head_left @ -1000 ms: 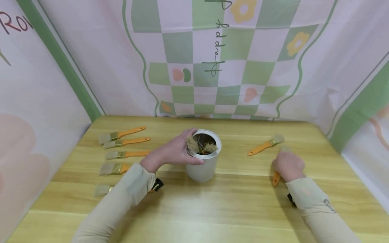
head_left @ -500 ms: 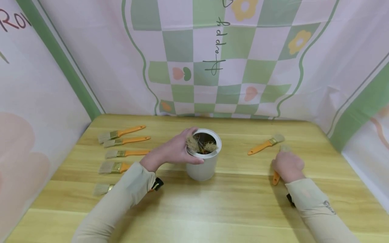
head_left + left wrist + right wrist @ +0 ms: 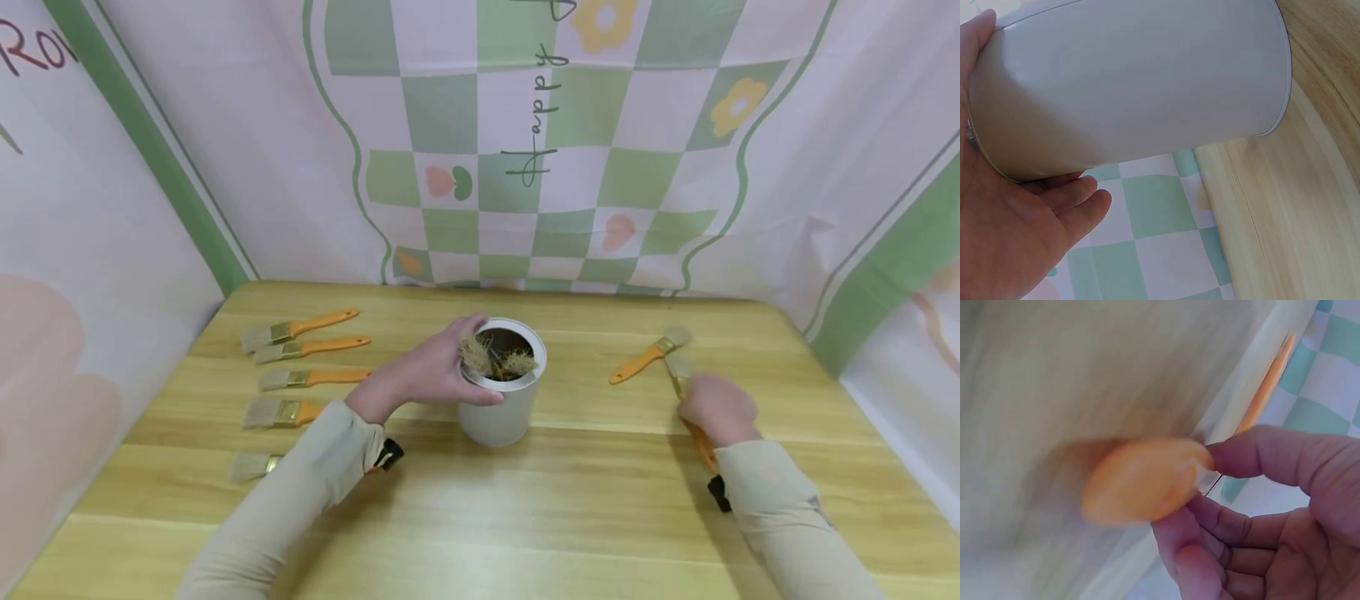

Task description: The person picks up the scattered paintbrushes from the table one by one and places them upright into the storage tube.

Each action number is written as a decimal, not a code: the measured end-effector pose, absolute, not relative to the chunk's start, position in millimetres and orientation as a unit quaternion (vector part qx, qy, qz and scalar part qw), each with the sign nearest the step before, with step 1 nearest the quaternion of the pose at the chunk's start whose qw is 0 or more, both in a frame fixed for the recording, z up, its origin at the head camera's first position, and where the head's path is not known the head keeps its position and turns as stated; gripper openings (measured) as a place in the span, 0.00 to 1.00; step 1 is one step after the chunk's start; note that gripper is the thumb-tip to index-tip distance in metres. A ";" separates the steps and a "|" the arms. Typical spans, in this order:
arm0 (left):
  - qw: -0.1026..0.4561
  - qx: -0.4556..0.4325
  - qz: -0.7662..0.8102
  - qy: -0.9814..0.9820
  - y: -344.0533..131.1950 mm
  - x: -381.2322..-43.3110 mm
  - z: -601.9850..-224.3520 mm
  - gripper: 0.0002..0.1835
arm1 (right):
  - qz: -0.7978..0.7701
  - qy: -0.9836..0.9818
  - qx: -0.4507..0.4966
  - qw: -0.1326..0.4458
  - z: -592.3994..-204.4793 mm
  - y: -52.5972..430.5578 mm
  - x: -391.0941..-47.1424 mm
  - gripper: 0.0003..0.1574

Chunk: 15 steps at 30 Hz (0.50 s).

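Observation:
My left hand (image 3: 435,367) grips a white can (image 3: 495,421) at its rim, the thumb at the front. In the left wrist view the can's smooth pale side (image 3: 1135,81) fills the upper part. Frayed straw-coloured tufts (image 3: 517,362) show inside the can's mouth. Off to the right, my right hand (image 3: 720,408) holds a flat paintbrush (image 3: 705,450) with an orange handle. The right wrist view has that handle (image 3: 1147,481) pinched between thumb and fingers, a little blurred. Close to its bristles lies another orange-handled paintbrush (image 3: 637,365); whether they touch I cannot tell.
Several orange-handled paintbrushes (image 3: 322,345) lie in a column on the left of the wooden table (image 3: 480,517). My left forearm partly covers the nearest one (image 3: 255,467). A checked cloth (image 3: 570,183) hangs behind the table's far edge.
The paintbrush in my right hand has turned, its handle end swinging right towards the wrist and its bristles leftwards. The brush beside it has shifted slightly left. My left hand has not moved.

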<state>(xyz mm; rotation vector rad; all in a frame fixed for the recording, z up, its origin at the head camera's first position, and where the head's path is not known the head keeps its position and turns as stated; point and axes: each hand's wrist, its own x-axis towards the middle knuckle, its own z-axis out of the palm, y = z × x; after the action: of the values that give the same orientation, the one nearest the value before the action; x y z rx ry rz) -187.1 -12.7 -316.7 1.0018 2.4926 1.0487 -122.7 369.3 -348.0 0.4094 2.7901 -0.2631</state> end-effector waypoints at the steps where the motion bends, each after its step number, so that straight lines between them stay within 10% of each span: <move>1: 0.130 0.344 0.362 0.856 -12.5 -186.9 -316.7 0.61 | -0.097 0.974 0.140 0.152 -347.9 370.5 -120.7 0.08; 15: 0.132 0.346 0.367 0.854 -13.8 -187.2 -318.6 0.60 | -0.123 0.971 0.156 0.135 -344.1 382.2 -114.6 0.09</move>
<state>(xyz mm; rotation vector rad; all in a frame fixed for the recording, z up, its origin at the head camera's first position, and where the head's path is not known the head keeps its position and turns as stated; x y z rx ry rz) -187.2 -13.8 -318.6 1.0033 2.4770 1.0646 -114.6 382.2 -344.1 0.4512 2.8124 -0.3561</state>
